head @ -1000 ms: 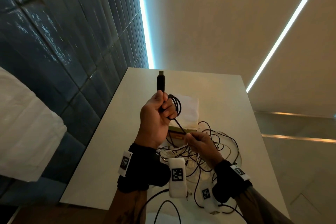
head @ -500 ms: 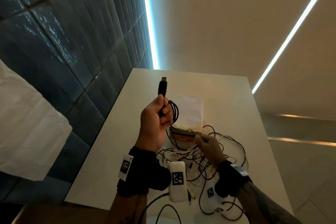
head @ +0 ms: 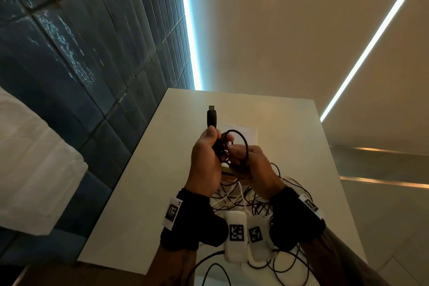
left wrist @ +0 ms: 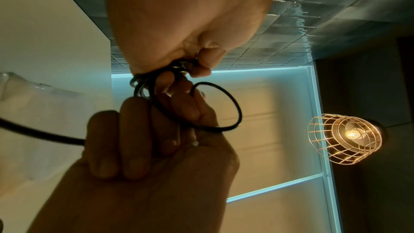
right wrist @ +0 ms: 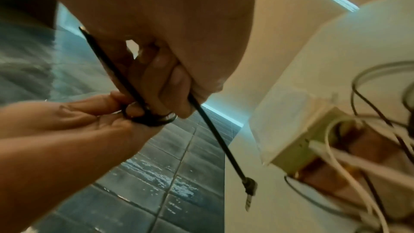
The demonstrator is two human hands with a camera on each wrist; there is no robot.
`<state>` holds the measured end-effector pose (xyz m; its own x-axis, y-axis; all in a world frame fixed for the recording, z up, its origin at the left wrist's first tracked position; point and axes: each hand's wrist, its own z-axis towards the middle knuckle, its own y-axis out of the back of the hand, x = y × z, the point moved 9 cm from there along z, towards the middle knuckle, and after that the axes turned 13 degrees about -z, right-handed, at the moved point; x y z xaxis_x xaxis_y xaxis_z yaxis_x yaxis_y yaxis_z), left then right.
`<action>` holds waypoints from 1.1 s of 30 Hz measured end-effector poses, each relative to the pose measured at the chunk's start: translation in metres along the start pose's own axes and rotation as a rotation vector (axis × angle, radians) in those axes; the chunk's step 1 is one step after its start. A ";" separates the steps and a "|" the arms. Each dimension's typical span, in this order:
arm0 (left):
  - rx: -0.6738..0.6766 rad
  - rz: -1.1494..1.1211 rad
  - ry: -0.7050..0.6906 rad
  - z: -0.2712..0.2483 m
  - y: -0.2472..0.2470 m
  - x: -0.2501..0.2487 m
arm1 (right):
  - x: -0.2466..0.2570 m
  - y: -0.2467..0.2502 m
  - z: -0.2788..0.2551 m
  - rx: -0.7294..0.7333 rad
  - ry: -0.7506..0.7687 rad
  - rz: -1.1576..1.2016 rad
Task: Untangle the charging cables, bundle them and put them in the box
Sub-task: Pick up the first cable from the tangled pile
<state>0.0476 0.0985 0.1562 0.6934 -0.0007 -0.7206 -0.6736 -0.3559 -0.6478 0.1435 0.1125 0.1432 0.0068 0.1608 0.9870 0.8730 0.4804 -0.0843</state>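
My left hand (head: 217, 146) grips a black cable (head: 244, 144) by its coils, the USB plug (head: 211, 117) sticking up above my fist. My right hand (head: 234, 154) is pressed against the left and holds a loop of the same cable. In the left wrist view the loop (left wrist: 226, 107) arcs over the right hand's curled fingers (left wrist: 134, 130). In the right wrist view the cable's other plug (right wrist: 249, 186) hangs free below both hands. The box (head: 239, 132), white-lidded with a cardboard body (right wrist: 302, 123), stands just behind my hands. A tangle of black and white cables (head: 243, 199) lies under my wrists.
The white table (head: 157, 169) runs along a dark tiled wall (head: 81, 53) on the left. A white cloth (head: 34, 169) hangs at the far left. Cable ends trail over the table's near edge. A wire-cage lamp (left wrist: 342, 139) shows in the left wrist view.
My right hand has risen from the tangle to meet the left hand, bringing the black cable up with it. The left hand has stayed in place with the plug upright.
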 end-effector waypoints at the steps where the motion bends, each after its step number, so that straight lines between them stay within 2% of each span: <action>1: 0.013 0.025 0.003 -0.001 -0.001 0.001 | -0.007 -0.004 0.000 0.046 -0.047 0.086; 5: 0.073 0.026 -0.002 -0.004 -0.005 0.002 | -0.039 -0.012 -0.001 0.231 -0.203 0.367; 8: 0.111 -0.146 0.013 -0.004 -0.009 -0.001 | -0.059 -0.010 -0.003 0.270 -0.184 0.403; 14: 0.098 -0.332 0.044 -0.001 -0.003 -0.004 | -0.088 0.011 -0.009 0.118 -0.126 0.217; 18: 0.104 -0.382 0.057 -0.001 0.001 -0.010 | -0.104 0.025 -0.018 0.005 -0.157 0.112; 21: 0.133 -0.401 0.065 -0.003 0.000 -0.019 | -0.110 0.030 -0.022 -0.027 -0.157 0.084; 25: 0.149 -0.339 0.038 -0.004 0.001 -0.031 | -0.115 0.031 -0.030 0.003 -0.153 -0.022; 27: 0.123 -0.259 0.023 -0.004 0.005 -0.032 | -0.113 0.038 -0.036 -0.018 -0.142 -0.190; 30: 0.055 -0.117 -0.003 -0.005 0.012 -0.026 | -0.092 0.064 -0.056 -0.119 -0.007 -0.497; 33: -0.043 0.151 -0.113 -0.002 0.025 -0.024 | -0.074 0.107 -0.097 -0.237 0.051 -0.568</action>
<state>0.0149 0.0879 0.1576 0.5503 0.0463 -0.8337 -0.7548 -0.3995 -0.5203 0.2839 0.0690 0.0742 -0.4724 -0.1083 0.8747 0.8319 0.2730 0.4831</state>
